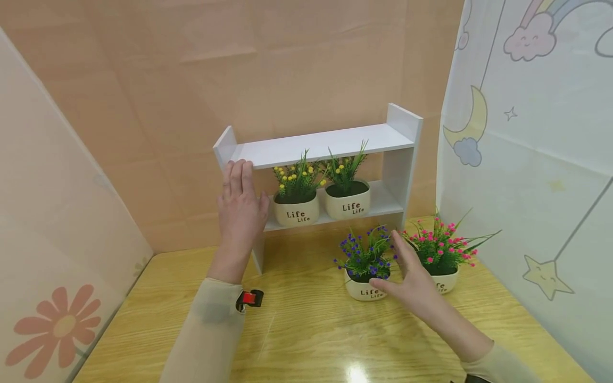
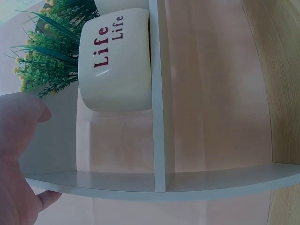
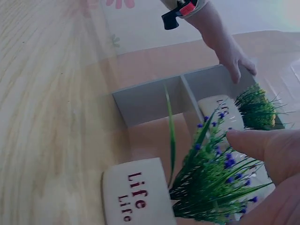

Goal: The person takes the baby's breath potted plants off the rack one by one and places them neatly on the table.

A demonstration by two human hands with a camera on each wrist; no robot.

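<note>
My left hand (image 1: 239, 205) holds the left end of a white two-tier shelf (image 1: 325, 143), its fingers over the upper front corner. In the left wrist view the side panel (image 2: 117, 190) runs between the thumb and another finger. My right hand (image 1: 414, 279), thumb and fingers spread apart, reaches around the right side of a cream pot with blue-purple flowers (image 1: 366, 255). That pot, marked "Life" (image 3: 138, 194), stands on the table in front of the shelf. Two cream pots with yellow flowers, a left one (image 1: 296, 210) and a right one (image 1: 348, 199), sit side by side on the middle board.
A cream pot with pink flowers (image 1: 440, 247) stands on the wooden table (image 1: 287, 330), partly hidden behind my right hand. Behind the shelf hangs an orange-brown cloth (image 1: 287, 64). Printed white panels close in the left side (image 1: 62, 213) and the right side (image 1: 517, 175).
</note>
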